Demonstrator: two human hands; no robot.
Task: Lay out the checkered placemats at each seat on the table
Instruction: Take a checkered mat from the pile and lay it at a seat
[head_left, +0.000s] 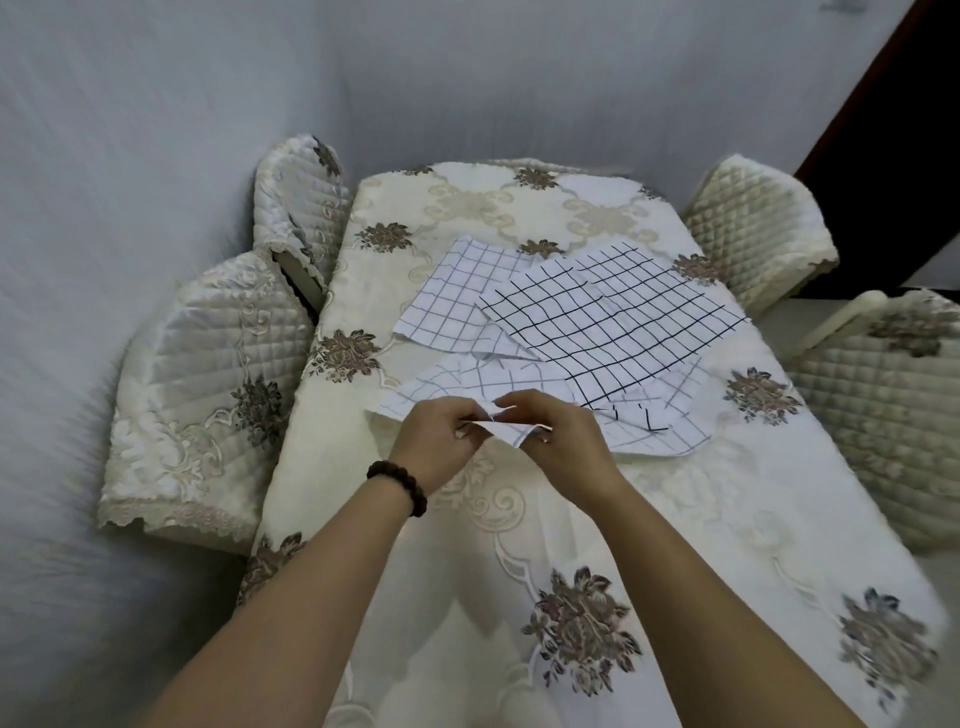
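Several white placemats with dark grid lines lie in a loose overlapping pile in the middle of the table (467, 545). The top placemat (613, 317) has bold black lines; a fainter one (457, 291) pokes out at the left. The nearest placemat (457, 379) lies face down with a lifted front edge. My left hand (436, 441) and my right hand (561, 441) meet at that edge and both pinch it just above the cloth. A dark bead bracelet (400, 486) sits on my left wrist.
A cream tablecloth with brown flower embroidery covers the table. Two quilted chair covers (208, 395) (301, 208) stand at the left side, two more (758, 234) (883, 405) at the right. Grey floor surrounds the table.
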